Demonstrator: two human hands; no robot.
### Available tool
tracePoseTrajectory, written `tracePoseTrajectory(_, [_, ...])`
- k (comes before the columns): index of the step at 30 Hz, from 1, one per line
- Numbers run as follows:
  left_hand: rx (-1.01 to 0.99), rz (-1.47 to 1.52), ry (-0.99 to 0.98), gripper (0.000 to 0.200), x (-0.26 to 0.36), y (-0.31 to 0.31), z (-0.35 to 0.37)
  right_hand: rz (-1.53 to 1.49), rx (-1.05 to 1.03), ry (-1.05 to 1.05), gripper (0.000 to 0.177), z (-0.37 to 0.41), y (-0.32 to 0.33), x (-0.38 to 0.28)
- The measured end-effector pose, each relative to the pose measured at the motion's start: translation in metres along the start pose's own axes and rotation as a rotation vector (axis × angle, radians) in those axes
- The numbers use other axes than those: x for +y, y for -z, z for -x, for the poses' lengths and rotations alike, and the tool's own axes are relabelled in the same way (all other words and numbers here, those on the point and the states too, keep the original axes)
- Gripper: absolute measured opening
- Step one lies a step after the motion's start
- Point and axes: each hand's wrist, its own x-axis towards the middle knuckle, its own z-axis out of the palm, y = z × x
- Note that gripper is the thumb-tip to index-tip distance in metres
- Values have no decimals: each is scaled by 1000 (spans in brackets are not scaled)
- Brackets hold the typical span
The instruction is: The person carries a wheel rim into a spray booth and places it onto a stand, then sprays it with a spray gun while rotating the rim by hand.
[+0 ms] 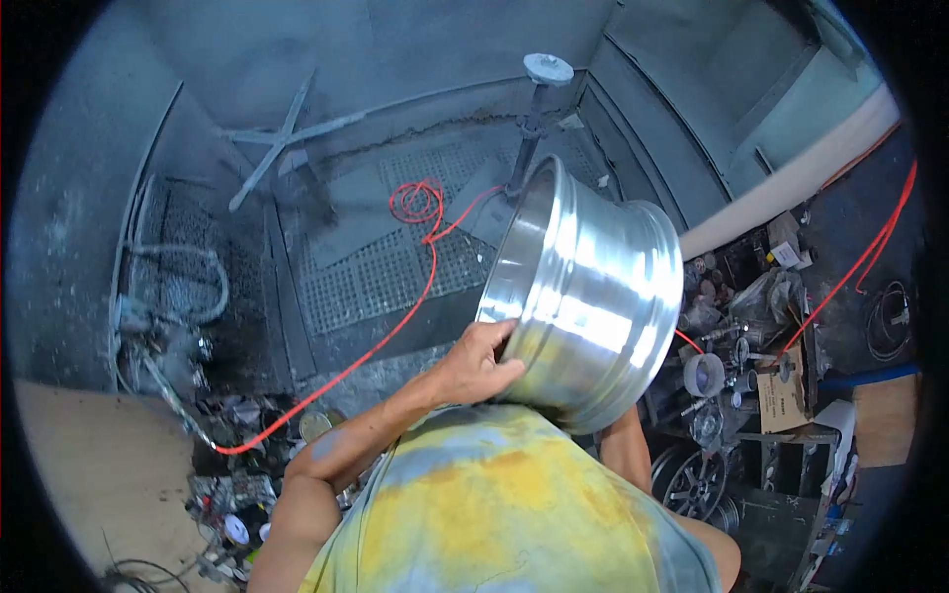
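Note:
A shiny bare-metal wheel rim (608, 296) is held tilted in front of my chest, its open end facing left. My left hand (484, 361) grips the near left edge of the rim, with the thumb on the outside and the fingers curled over the lip. My right forearm (626, 450) reaches up behind the right side of the rim. The rim hides my right hand and its fingers, so its grip does not show.
A stand with a round top (549, 69) rises ahead inside a grey booth with a grated floor (356, 287). A red hose (371, 341) crosses from the left to the stand. Cluttered cans and tools (707, 376) lie right, near another wheel (692, 484). A metal cross-shaped stand (287, 138) leans left.

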Motion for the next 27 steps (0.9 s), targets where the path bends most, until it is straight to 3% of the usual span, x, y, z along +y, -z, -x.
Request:
tracePoseTrajectory(2, [-114,-22,13,37,19,20,-36,-23,32,-8,73,-23,-2,-19])
tracePoseTrajectory(4, [-112,-96,-95,24,23,30,-66,-37,55,-10,73,-51,-8,-36])
tracePoseTrajectory(7, [-124,-135,-185,22,15,57,-113,-54,77,-7,73,-92,-13,-57])
tracePoseTrajectory(13, [-222,-133,-125,23,-5,94,-204,-78,117,-24,74,-169,-15,-98])
tracePoseTrajectory(17, [-335,-181,-20,24,-30,118,-299,-82,156,-34,74,-243,-6,-141])
tracePoseTrajectory(19, [-428,-238,96,35,-21,138,-356,-84,177,-58,75,-280,-2,-168])
tracePoseTrajectory(23, [-245,-7,134,40,-59,175,-440,-61,211,-95,75,-349,-8,-231])
tracePoseTrajectory(26, [-282,27,368,43,-66,210,-490,-25,234,-101,76,-394,-22,-278])
tracePoseTrajectory(27, [-241,11,353,35,-69,215,-504,-5,239,-97,76,-406,-24,-295])
